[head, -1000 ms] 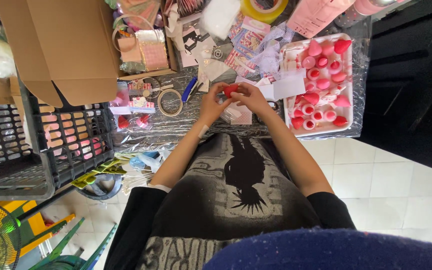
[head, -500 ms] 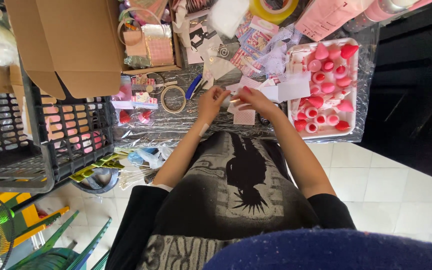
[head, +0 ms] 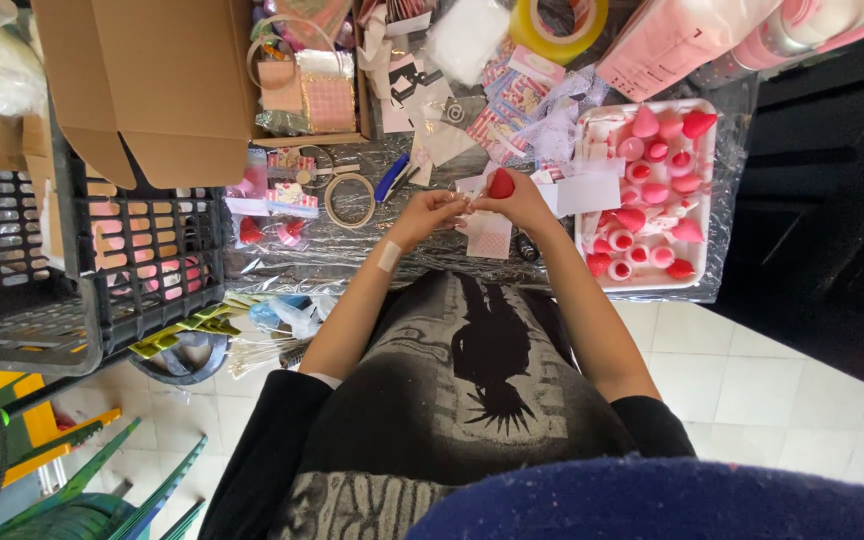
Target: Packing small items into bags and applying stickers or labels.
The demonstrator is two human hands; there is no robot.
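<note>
Pinching red sponge (head: pixel 501 184) between right hand (head: pixel 520 203) fingers, left hand (head: pixel 434 212) just beside.

Matt red sponge (head: pixel 501 184), crinkled glossy foil table cover (head: pixel 352 245).

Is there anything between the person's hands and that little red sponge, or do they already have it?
Nothing visible stands between them. The right hand already holds the red teardrop sponge at its fingertips, above the foil-covered table. The left hand is right beside it, fingers meeting the right hand's, with no object in the gap.
</note>
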